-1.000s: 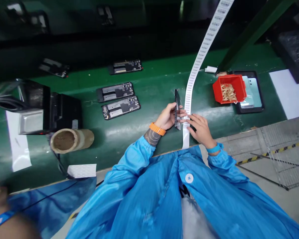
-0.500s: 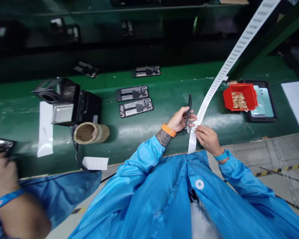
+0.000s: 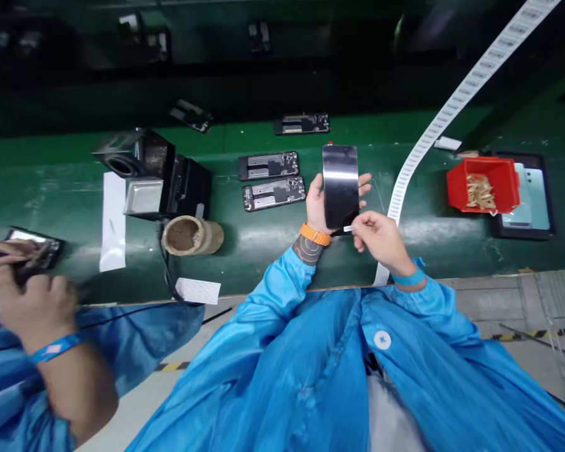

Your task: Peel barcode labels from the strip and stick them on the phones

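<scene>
My left hand (image 3: pixel 317 207) holds a phone (image 3: pixel 340 185) from beneath, its dark glossy face turned up and its long side pointing away from me. A small white label (image 3: pixel 348 229) is pinched between thumb and finger of my right hand (image 3: pixel 379 238), at the phone's near edge; whether it touches the glass I cannot tell. Just right of that hand runs a long strip of printed labels (image 3: pixel 417 150), slanting up to the top right. Two opened phones with bare insides, an upper one (image 3: pixel 269 165) and a lower one (image 3: pixel 274 193), lie left of my left hand.
A red bin (image 3: pixel 456 185) of small tan pieces stands right, beside a black tray (image 3: pixel 543 229) with pale green panels. Left are a black device (image 3: pixel 193 188), a cardboard tube (image 3: pixel 211 237) and a label sheet (image 3: pixel 198 290). A co-worker's hands (image 3: pixel 37 301) work on another opened phone (image 3: pixel 51 248).
My left hand has turned the phone from edge-on to face up. My right hand has come away from the strip with a small label and moved to the phone's near edge.
</scene>
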A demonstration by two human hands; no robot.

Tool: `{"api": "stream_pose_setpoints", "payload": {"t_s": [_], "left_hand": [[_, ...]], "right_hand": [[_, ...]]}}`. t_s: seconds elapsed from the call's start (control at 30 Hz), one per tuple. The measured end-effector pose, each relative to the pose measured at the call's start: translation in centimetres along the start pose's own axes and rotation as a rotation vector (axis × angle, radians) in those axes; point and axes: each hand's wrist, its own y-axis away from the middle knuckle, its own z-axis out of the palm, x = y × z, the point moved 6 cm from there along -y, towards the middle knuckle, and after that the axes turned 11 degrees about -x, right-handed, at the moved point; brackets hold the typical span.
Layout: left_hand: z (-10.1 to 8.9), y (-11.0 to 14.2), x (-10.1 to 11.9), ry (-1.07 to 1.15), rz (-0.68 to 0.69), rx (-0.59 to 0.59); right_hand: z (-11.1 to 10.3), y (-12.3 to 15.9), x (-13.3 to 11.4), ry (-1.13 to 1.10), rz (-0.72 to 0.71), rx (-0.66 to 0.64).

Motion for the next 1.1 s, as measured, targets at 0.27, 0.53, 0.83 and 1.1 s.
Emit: {"api": "stream_pose_setpoints", "payload": {"t_s": [0.27, 0.53, 0.83, 1.1], "left_hand": [[-1.4, -0.2, 0.5, 0.027, 0.105, 0.046], [-0.6, 0.1, 0.4, 0.027, 0.087, 0.071], [-2.6, 0.8, 0.1, -0.348, 0.306, 0.507], [-2.3, 0.8, 1.9, -0.394, 0.146, 0.353]], "right_hand": [[1.7, -2.3, 0.1, 0.162, -0.027, 0.055], [0.9, -2.1, -0.1, 0.542, -0.113, 0.149], [-1.8, -2.1, 1.7, 0.339, -0.196, 0.130], [-4.5, -3.5, 3.2, -0.029, -0.065, 0.059]]}}
